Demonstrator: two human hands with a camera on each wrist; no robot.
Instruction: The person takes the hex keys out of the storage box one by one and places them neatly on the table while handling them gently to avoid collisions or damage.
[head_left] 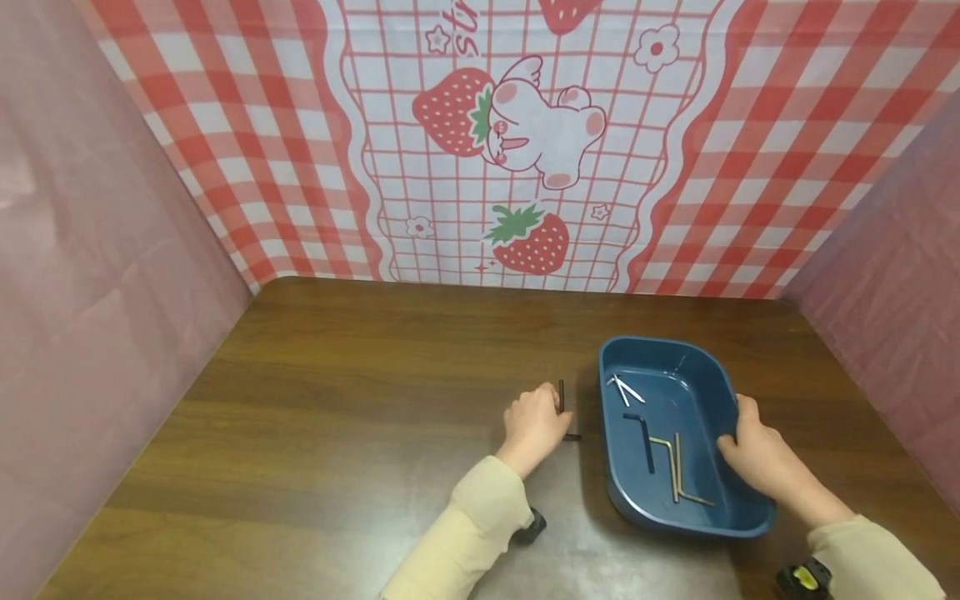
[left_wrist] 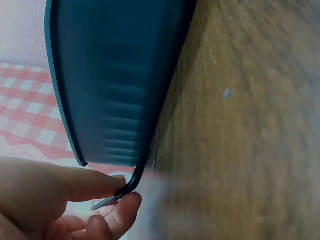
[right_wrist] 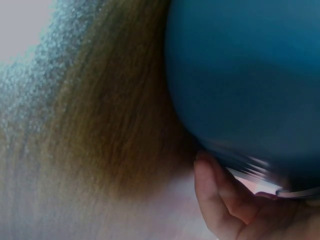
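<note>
My left hand (head_left: pixel 536 423) pinches a black hex key (left_wrist: pixel 134 181) between thumb and finger, just left of a blue plastic tray (head_left: pixel 615 492). In the head view, dark ends of the key show past the fingers; its middle is hidden. My right hand (head_left: pixel 761 450) grips the tray's right wall, thumb over the rim and other fingers outside, as the right wrist view also shows. Inside the tray lie another black hex key (head_left: pixel 647 442), two brass-coloured hex keys (head_left: pixel 670 467) and several small silver pieces (head_left: pixel 628 390) near the far left corner.
The tray is on a brown wood-grain table (head_left: pixel 322 400). A red-and-white checked cloth (head_left: pixel 285 150) with strawberry prints hangs behind it. Pink cloth walls (head_left: pixel 97 250) stand at both sides. Dark bands (head_left: pixel 528 527) with devices sit at the wrists over the sleeves.
</note>
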